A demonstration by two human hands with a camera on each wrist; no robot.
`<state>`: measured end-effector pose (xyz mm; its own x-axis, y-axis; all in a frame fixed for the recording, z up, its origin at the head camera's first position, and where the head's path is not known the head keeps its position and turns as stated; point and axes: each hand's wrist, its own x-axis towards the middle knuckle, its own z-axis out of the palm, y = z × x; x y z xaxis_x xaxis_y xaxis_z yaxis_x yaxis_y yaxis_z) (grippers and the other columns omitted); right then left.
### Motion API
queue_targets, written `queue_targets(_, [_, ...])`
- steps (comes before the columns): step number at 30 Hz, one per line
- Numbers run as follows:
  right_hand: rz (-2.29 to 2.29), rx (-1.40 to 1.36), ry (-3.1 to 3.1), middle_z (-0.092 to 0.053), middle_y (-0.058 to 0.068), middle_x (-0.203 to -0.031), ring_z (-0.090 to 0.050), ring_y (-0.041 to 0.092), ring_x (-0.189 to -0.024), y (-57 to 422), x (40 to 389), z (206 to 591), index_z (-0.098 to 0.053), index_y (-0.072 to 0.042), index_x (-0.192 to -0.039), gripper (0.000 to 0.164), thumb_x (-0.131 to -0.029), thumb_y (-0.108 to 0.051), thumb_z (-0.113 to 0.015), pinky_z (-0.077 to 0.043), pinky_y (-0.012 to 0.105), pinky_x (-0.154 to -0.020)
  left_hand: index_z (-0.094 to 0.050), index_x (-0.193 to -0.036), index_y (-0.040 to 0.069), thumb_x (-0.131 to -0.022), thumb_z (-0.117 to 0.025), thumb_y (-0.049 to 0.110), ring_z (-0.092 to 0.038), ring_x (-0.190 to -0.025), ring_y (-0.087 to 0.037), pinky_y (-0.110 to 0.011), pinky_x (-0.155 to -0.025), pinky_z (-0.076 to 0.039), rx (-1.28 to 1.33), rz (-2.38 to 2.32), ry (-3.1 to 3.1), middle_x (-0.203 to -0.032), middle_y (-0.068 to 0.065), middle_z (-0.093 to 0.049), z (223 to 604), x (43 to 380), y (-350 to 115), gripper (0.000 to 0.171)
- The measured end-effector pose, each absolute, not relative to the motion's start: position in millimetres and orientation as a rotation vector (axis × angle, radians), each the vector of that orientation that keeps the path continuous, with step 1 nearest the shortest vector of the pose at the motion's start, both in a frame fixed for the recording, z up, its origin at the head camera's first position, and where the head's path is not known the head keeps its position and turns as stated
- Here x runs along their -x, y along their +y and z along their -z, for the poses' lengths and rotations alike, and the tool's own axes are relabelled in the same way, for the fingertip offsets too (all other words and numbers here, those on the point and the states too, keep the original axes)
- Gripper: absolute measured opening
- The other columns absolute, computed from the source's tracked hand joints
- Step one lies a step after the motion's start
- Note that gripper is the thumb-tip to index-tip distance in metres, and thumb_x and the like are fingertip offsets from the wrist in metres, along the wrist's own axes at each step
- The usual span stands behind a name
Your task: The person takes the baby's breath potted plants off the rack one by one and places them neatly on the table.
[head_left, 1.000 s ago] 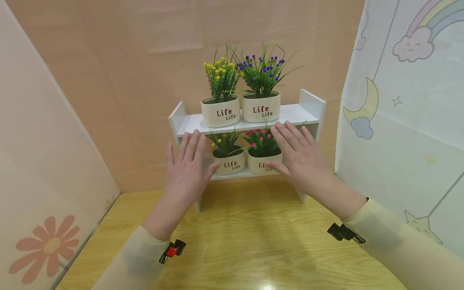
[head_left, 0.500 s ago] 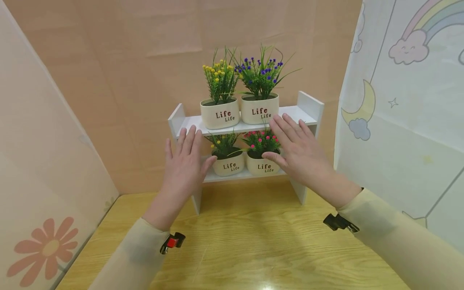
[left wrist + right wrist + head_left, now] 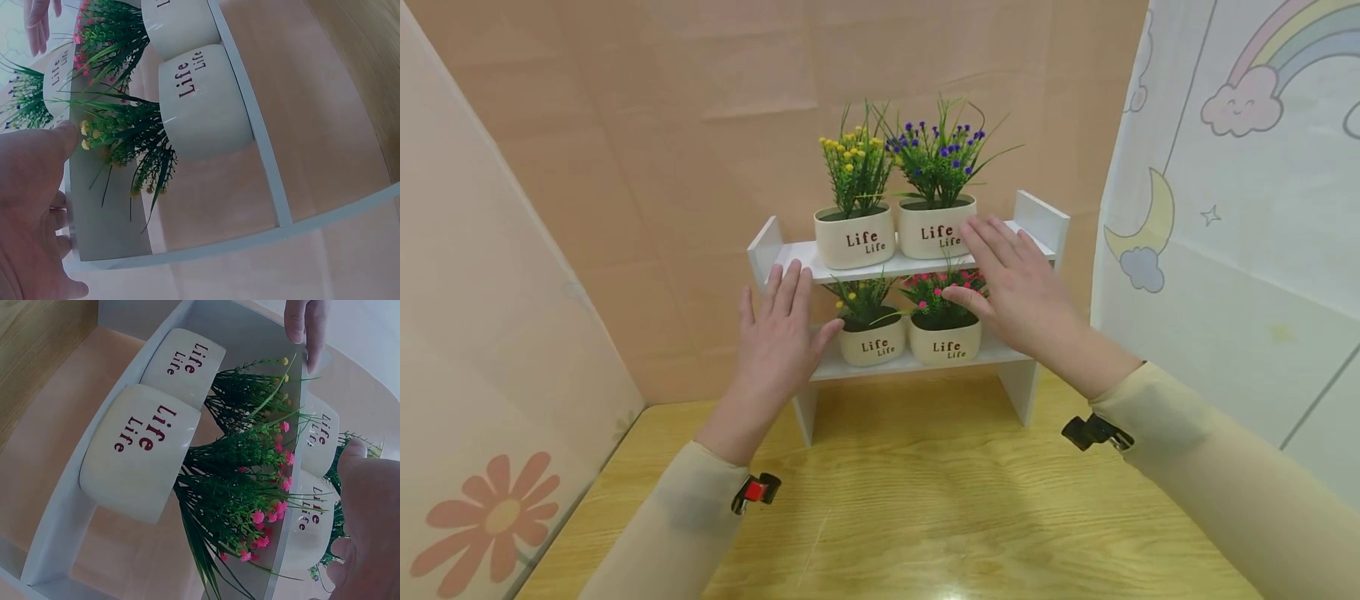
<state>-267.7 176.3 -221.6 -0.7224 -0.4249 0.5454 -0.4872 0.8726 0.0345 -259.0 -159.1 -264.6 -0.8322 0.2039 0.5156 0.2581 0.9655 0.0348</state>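
Note:
A white two-tier shelf [image 3: 1000,354] stands on the wooden table. On its upper board sit a yellow-flowered potted plant [image 3: 853,237] and a purple-flowered potted plant [image 3: 934,229]. Below them are a second yellow-flowered potted plant [image 3: 871,343] and a pink-flowered potted plant [image 3: 945,343]. All the pots are cream with "Life" lettering. My left hand [image 3: 775,346], fingers straight, is by the upper board's left end; whether it touches cannot be told. My right hand [image 3: 1022,292], fingers extended, is in front of the board's right part, fingertips overlapping the purple plant's pot edge. Neither hand holds anything.
The wooden table [image 3: 917,492] reaches toward me. Behind the shelf hangs a plain orange-tan backdrop [image 3: 662,167]. Printed cloth walls close in both sides, with a flower [image 3: 505,517] on the left and a moon [image 3: 1153,208] on the right.
My right hand has risen from the upper board's front edge to the height of the purple plant's pot. The left hand has shifted slightly up. The plants stay in place on the shelf.

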Motion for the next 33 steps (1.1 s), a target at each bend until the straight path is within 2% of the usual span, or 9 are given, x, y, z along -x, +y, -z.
queue_targets(9, [-0.271,-0.645,-2.516,-0.016,0.017,-0.183,-0.011,0.039,-0.169,174.9,274.8,211.0,-0.012,-0.01,-0.178,0.091,-0.113,-0.057,-0.054,-0.009,0.057,-0.135,-0.021,-0.175,0.005,-0.112,-0.056,0.06,-0.005,-0.17,-0.035,-0.067,-0.131,0.001,0.318,0.153,-2.577,-0.183,-0.015,-0.018,265.0,266.4,-163.3,0.091])
queue_targets(16, [-0.3,-0.633,-2.513,-0.017,0.021,-0.181,-0.014,0.043,-0.167,173.4,281.9,203.8,-0.011,-0.008,-0.177,0.093,-0.113,-0.058,-0.054,-0.01,0.054,-0.135,-0.029,-0.172,0.005,-0.111,-0.062,0.055,-0.014,-0.168,-0.037,-0.068,-0.129,-0.018,0.346,0.161,-2.497,-0.177,-0.017,-0.031,270.7,272.6,-165.9,0.086])
queue_targets(19, [-0.345,-0.62,-2.517,-0.017,0.022,-0.181,-0.016,0.044,-0.167,174.0,285.8,201.4,-0.011,-0.007,-0.177,0.092,-0.113,-0.058,-0.054,-0.011,0.054,-0.135,-0.03,-0.17,0.004,-0.11,-0.065,0.053,-0.017,-0.165,-0.038,-0.066,-0.129,-0.022,0.353,0.162,-2.471,-0.174,-0.018,-0.034,274.2,276.7,-165.4,0.085])
queue_targets(26, [-0.562,-0.574,-2.544,-0.016,0.017,-0.182,-0.018,0.047,-0.165,175.4,296.6,197.3,-0.011,-0.012,-0.178,0.091,-0.113,-0.06,-0.052,-0.019,0.066,-0.13,-0.027,-0.169,0.0,-0.11,-0.067,0.05,-0.02,-0.163,-0.042,-0.056,-0.133,-0.02,0.368,0.146,-2.433,-0.169,-0.022,-0.035,279.1,281.0,-162.2,0.087])
queue_targets(33, [-0.68,-0.522,-2.579,-0.01,0.013,-0.184,-0.011,0.043,-0.168,176.1,304.0,192.6,-0.006,-0.015,-0.179,0.095,-0.111,-0.068,-0.048,-0.016,0.069,-0.13,-0.024,-0.167,-0.001,-0.109,-0.068,0.049,-0.02,-0.162,-0.042,-0.051,-0.134,-0.019,0.359,0.119,-2.417,-0.167,-0.023,-0.034,282.5,283.4,-160.5,0.088])
